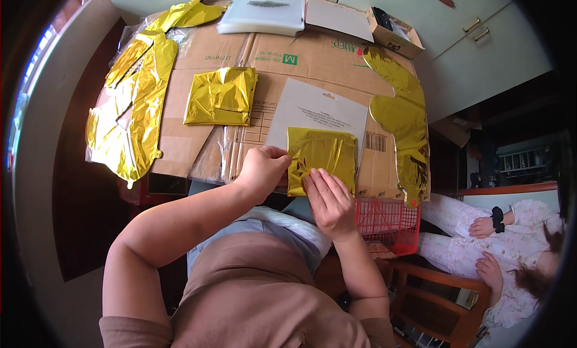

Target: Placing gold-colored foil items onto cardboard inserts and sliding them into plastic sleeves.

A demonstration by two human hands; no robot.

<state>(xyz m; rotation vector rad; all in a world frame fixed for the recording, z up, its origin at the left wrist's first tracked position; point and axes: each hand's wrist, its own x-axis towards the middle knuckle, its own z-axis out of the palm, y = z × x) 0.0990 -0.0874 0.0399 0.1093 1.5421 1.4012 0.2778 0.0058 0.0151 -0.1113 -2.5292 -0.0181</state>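
A folded gold foil balloon (321, 155) lies partly over a white printed card (336, 104) at the front edge of the cardboard. My left hand (264, 170) pinches the left edge of this foil, thumb and forefinger together. Flat across its lower part rest the outstretched fingers of my right hand (329, 197). Beyond my left hand sits another folded gold foil balloon (220, 97), a squarish packet. Unfolded gold foil balloons (147, 107) spread along the left side, and a curvy flat one (399, 113) lies along the right edge.
Brown cardboard (270, 53) covers the table. At its far side are a stack of clear plastic sleeves (262, 14), a white sheet (338, 18) and a small open box (393, 34). A red plastic basket (384, 224) stands below right. Another person (475, 252) sits at the right.
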